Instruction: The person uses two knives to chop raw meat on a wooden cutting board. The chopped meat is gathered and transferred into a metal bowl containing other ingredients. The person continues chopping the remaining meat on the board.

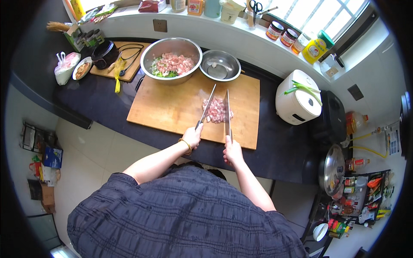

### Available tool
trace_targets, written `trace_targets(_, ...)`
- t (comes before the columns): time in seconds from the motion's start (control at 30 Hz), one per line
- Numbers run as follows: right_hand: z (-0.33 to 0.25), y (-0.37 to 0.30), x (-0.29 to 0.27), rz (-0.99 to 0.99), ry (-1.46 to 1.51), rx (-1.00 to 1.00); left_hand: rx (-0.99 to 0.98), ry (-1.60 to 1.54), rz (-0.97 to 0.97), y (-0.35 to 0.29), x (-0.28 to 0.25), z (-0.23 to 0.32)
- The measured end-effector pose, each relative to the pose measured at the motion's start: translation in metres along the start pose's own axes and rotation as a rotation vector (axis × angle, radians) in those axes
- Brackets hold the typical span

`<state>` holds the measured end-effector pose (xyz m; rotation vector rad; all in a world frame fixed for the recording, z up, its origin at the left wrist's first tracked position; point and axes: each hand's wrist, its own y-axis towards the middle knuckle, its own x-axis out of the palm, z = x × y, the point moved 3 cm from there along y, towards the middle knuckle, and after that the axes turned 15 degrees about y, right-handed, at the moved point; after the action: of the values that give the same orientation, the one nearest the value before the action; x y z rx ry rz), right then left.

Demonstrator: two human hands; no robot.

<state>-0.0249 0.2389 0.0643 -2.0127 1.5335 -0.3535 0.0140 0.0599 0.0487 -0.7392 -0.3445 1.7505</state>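
Observation:
Each of my hands grips a kitchen cleaver by its handle. My left hand [192, 136] is closed on one cleaver [206, 105], whose blade leans over the left part of a heap of chopped meat [216, 111]. In my right hand [232, 151] is the second cleaver [227, 112], its blade standing nearly edge-on at the heap's right side. The meat lies in small pink pieces on a wooden cutting board [163, 107]. A large steel bowl [148, 45] on the board's far left holds chopped meat and green pieces. Beside it sits a smaller steel bowl [230, 71].
To the right, a white rice cooker [297, 105] bears green onions [303, 88] on its lid. A smaller board [129, 77] with a black cord lies at the back left. Jars [274, 31] line the windowsill. The dark counter's [275, 159] front edge runs before me.

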Motion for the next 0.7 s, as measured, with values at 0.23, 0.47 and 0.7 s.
trace_targets(0.23, 0.034, 0.014, -0.009, 0.074, -0.034, -0.242, 0.07, 0.048, 0.009, 0.004, 0.001, -0.002)
trace_targets(0.47, -0.02, -0.013, -0.008, 0.049, 0.054, -0.365, 0.101, -0.081, -0.01, -0.013, -0.002, 0.014)
trace_targets(0.7, -0.02, -0.02, -0.01, 0.017, 0.058, -0.089, 0.078, -0.094, 0.013, -0.008, -0.005, 0.007)
